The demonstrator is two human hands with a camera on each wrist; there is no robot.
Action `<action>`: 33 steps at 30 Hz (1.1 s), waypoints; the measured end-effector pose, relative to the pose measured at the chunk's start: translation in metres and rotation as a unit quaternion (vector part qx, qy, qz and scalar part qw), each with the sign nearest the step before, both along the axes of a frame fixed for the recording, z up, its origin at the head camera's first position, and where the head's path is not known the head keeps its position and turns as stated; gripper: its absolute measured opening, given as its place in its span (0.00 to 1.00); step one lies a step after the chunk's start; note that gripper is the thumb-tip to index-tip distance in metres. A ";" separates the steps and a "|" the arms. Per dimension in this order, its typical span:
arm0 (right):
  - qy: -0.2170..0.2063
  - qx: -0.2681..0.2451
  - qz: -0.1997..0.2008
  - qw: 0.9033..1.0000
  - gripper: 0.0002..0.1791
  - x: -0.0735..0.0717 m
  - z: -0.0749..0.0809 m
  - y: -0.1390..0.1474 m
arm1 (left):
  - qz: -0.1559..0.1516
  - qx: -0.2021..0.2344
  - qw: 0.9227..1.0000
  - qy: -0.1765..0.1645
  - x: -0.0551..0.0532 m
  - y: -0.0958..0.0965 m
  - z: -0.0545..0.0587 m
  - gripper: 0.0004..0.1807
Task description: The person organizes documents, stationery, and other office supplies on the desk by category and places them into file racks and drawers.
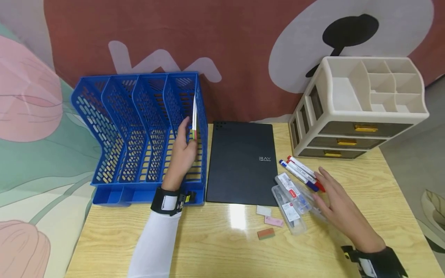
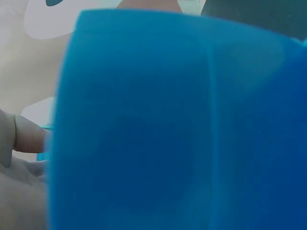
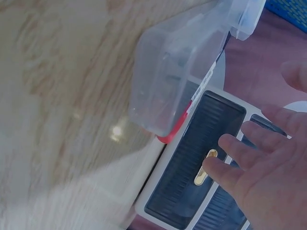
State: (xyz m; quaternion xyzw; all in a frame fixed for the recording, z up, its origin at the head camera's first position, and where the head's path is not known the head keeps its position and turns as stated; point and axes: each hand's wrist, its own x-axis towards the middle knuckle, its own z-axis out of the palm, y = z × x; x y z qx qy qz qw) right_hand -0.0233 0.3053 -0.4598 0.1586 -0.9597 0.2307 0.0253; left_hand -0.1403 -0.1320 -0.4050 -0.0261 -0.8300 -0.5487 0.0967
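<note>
My left hand [image 1: 182,154] reaches into the rightmost slot of a blue file rack [image 1: 149,186]. It holds a thin white book [image 1: 194,116] with a green and red lower edge, which stands on edge there. In the left wrist view the rack's blue wall [image 2: 134,124] hides most of that hand. My right hand [image 1: 342,210] has its fingers extended beside several red and blue markers [image 1: 302,173] and clear plastic cases [image 1: 291,210]. In the right wrist view a clear case [image 3: 160,81] lies apart from the fingers, and the palm looks bare.
A black folder [image 1: 241,166] lies between the rack and the markers. Several small erasers [image 1: 265,233] are near its lower right corner. At the back right stands a white drawer organizer [image 1: 379,114] with open top compartments. A patterned cloth [image 1: 243,46] hangs behind the table [image 1: 222,247].
</note>
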 end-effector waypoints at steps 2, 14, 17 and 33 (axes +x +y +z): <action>0.001 -0.002 0.000 1.000 0.39 -0.002 0.001 -0.002 | 0.010 -0.017 1.000 0.016 0.006 0.000 0.003 0.37; -0.014 0.002 -0.018 1.000 0.40 -0.017 0.013 -0.017 | 0.042 -0.154 0.966 0.205 0.043 0.012 0.015 0.32; -0.004 0.006 -0.013 1.000 0.40 -0.021 0.016 -0.020 | 0.059 -0.203 0.942 0.261 0.047 0.013 0.016 0.28; 0.014 -0.004 0.023 1.000 0.39 -0.039 0.036 -0.051 | -0.031 -0.211 0.916 0.340 0.067 0.046 0.027 0.25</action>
